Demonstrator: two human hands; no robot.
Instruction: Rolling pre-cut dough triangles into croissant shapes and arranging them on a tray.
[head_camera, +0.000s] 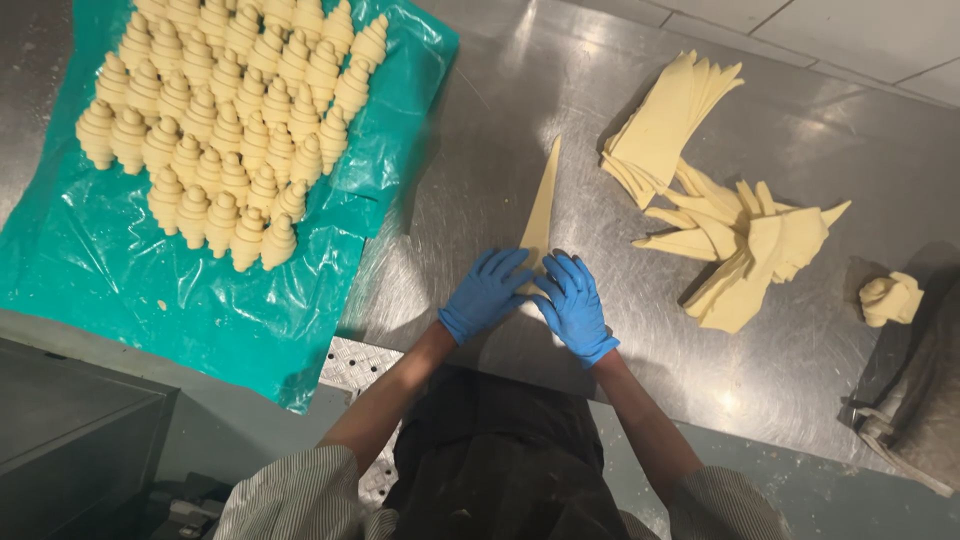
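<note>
Dough triangle (541, 205), counter centre near the front edge: wide end under gloved left hand (486, 292) and right hand (573, 305), fingers flat and open, apparently starting a roll. Judged next: even forward pressure. Shaped croissants (228, 120) on green sheet (120, 280), left; cut triangles (660, 125) right.

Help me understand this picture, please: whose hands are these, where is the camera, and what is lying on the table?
There is one picture, taken by a camera worn on a person's head, looking down at their own two hands. Both wear blue gloves. The left hand and right hand rest side by side on the wide end of a long dough triangle, which lies flat on a steel table. Neither hand grips it; the fingers press on top. To the left, a green plastic sheet carries rows of shaped, unbaked croissants. To the right lies a pile of cut dough triangles, and further right a small dough scrap.
</note>
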